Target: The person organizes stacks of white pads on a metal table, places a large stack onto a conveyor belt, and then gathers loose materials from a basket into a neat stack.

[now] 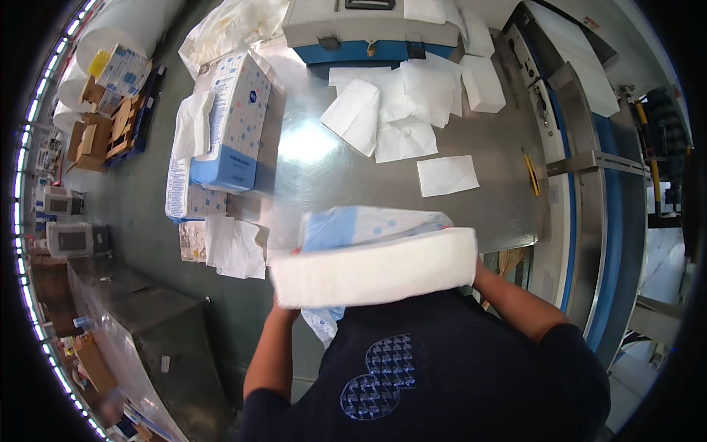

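Observation:
A long white block of what looks like stacked soft sheets is held level in front of my body. My left hand grips its left end and my right hand its right end. Most of the fingers of both hands are hidden behind the block. Just beyond it, a clear plastic bag with blue print rests at the near edge of the steel table. A printed blue-and-white piece of the bag also hangs below the block, near my left wrist.
Loose white sheets and a single sheet lie on the table. Behind them stands a grey-and-blue toolbox. A yellow cutter lies at right, beside a machine. Printed packs stand at left.

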Demonstrator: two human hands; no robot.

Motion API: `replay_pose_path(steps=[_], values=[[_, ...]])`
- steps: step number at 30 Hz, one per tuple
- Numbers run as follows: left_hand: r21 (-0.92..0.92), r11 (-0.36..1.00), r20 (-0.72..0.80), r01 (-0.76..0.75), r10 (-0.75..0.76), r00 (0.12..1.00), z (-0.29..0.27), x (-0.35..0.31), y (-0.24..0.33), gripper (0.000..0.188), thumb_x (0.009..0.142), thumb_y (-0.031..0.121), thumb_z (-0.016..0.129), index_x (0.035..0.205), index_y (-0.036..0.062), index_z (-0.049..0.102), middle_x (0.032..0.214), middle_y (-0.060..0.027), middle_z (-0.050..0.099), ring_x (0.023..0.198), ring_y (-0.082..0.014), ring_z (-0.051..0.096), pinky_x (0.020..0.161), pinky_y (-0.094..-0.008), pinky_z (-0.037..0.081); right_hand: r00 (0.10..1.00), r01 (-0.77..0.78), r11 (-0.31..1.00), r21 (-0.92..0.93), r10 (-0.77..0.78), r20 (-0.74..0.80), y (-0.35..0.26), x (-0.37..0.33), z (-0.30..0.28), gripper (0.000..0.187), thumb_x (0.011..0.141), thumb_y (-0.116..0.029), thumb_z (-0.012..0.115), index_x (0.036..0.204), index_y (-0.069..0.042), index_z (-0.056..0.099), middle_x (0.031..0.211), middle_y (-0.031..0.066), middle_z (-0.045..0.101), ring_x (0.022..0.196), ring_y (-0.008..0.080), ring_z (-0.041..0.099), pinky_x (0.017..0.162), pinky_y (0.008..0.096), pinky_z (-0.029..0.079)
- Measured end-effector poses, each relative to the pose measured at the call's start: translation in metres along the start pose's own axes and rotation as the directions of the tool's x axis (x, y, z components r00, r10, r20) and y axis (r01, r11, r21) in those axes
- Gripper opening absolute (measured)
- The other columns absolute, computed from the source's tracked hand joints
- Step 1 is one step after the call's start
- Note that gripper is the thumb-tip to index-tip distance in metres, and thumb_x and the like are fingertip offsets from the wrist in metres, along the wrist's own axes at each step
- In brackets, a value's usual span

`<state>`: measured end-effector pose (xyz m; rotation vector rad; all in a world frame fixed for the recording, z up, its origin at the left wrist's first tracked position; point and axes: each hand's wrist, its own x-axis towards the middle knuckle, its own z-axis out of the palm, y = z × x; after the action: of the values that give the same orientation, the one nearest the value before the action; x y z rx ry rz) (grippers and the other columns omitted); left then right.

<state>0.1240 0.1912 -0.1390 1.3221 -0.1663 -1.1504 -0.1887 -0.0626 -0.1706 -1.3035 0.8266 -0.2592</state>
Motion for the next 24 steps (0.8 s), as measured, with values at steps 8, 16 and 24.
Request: replay_pose_path(steps=[8, 16, 24], values=[[-0.085, 0.977, -0.488, -0.194, 0.128, 0.863, -0.047, -0.191, 0.037, 0.056, 0.087, 0.044, 0.043, 0.133, 0.0137, 0.033, 0.122, -0.0070, 0.049, 0.107, -0.0241, 0.051, 0.090, -0.0417, 0.041, 0.747, 0.292, 0.939, -0.183, -0.105, 0.656, -0.019, 0.017, 0.133, 0.058, 0.088, -0.028, 0.049, 0.133, -0.006, 0.020, 0.121, 0.0178, 0.046, 0.115, 0.0281, 0.043, 0.094, 0.0324, 0.035], [0.065, 0.997, -0.478, -0.044, 0.070, 0.875, -0.051, -0.141, 0.144, 0.049, 0.088, 0.032, 0.046, 0.127, 0.0026, 0.039, 0.124, -0.0109, 0.048, 0.111, -0.0229, 0.050, 0.090, -0.0379, 0.043, 0.814, 0.525, 0.837, -0.153, -0.442, 0.376, -0.069, 0.051, 0.133, 0.033, 0.078, -0.020, 0.058, 0.106, -0.001, 0.055, 0.106, 0.0176, 0.057, 0.102, 0.0317, 0.053, 0.086, 0.0363, 0.042], [0.803, 0.335, -0.361, 0.493, -0.385, 0.849, -0.036, 0.138, 0.146, 0.064, 0.074, 0.063, 0.040, 0.103, 0.0082, 0.057, 0.089, -0.0115, 0.060, 0.074, -0.0270, 0.057, 0.065, -0.0459, 0.042, 0.916, -0.396, 0.755, -0.523, 0.282, -0.286, -0.034, 0.089, 0.035, 0.046, 0.079, -0.037, 0.052, 0.108, -0.001, 0.054, 0.103, 0.0210, 0.059, 0.097, 0.0347, 0.056, 0.080, 0.0387, 0.044]])
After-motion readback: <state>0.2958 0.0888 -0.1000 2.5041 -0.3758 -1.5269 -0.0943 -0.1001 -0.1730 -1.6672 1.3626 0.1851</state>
